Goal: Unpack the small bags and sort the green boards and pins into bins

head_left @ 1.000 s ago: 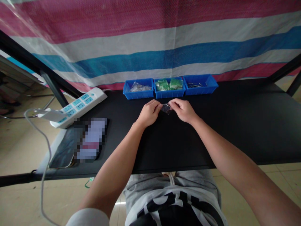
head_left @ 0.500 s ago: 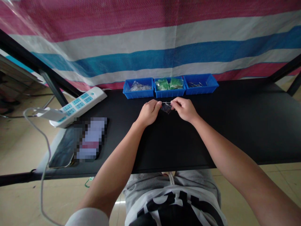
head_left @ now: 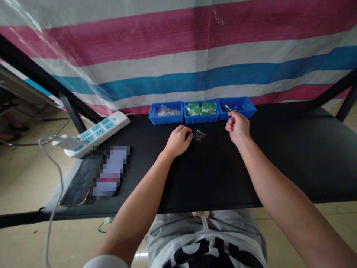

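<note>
A small clear plastic bag sits low over the black table, just in front of the blue bins. My left hand is curled beside it, fingertips pinching the bag's left edge. My right hand has its fingers pinched together at the front rim of the right blue bin, which holds thin metal pieces. What that pinch holds, if anything, is too small to make out.
Left of that bin stand a middle blue bin of green packets and a left blue bin of clear bags. A white power strip with a cable lies far left, a blurred flat object before it. A striped tarp hangs behind.
My right hand has let go of the small bag and moved right and back to the right bin. My left hand stays at the bag. The camera has tilted up slightly.
</note>
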`<state>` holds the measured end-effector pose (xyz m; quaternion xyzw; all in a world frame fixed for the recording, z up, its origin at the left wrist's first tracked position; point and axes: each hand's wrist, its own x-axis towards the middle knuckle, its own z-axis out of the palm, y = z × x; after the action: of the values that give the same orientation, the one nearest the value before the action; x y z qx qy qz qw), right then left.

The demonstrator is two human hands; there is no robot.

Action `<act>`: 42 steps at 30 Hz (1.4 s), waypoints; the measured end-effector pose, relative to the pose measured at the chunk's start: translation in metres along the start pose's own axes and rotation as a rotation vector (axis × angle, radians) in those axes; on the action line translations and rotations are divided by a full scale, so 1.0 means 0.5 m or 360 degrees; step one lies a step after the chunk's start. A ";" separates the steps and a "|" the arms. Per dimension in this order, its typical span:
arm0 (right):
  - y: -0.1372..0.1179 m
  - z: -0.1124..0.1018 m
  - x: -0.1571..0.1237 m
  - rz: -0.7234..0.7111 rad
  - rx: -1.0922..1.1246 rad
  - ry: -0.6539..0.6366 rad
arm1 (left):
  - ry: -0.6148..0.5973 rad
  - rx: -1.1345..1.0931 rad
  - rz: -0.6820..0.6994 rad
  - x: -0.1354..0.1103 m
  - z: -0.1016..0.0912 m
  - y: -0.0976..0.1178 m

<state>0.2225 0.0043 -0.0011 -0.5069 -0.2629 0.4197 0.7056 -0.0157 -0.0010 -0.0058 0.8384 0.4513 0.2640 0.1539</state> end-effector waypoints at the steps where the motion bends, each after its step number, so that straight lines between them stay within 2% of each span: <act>1: -0.001 -0.004 0.005 0.0001 0.0011 0.0055 | -0.0011 0.0005 0.0004 0.000 0.000 0.000; 4: 0.000 -0.014 0.017 0.0035 0.0028 0.0155 | -0.0027 0.0011 0.0012 -0.001 -0.001 0.002; 8: 0.001 -0.020 0.025 0.0069 0.0088 0.0185 | -0.0042 0.0020 -0.0008 -0.001 -0.002 0.005; 13: -0.003 -0.010 0.013 0.0046 0.0114 0.0161 | -0.0062 0.0040 -0.0043 0.000 0.000 0.004; 17: 0.001 0.009 -0.009 -0.0063 -0.0005 0.0075 | -0.0080 0.0064 -0.0044 0.000 0.000 0.005; 24: 0.020 0.019 -0.043 -0.0337 -0.0530 -0.0438 | -0.0108 0.0083 -0.0027 -0.001 0.000 0.005; 31: 0.034 0.016 -0.063 -0.0853 -0.1563 -0.0823 | -0.0107 0.0132 0.0000 -0.003 0.008 0.003; 35: 0.036 0.019 -0.066 -0.1010 -0.1813 -0.0932 | -0.0151 0.0174 0.0040 -0.007 0.011 0.005; 42: 0.038 0.023 -0.072 -0.1005 -0.2045 -0.0940 | -0.0196 0.0194 0.0027 -0.009 0.011 0.008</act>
<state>0.1888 -0.0182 -0.0128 -0.5848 -0.7641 0.0816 0.2598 -0.0119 -0.0070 -0.0099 0.8648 0.4490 0.1851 0.1278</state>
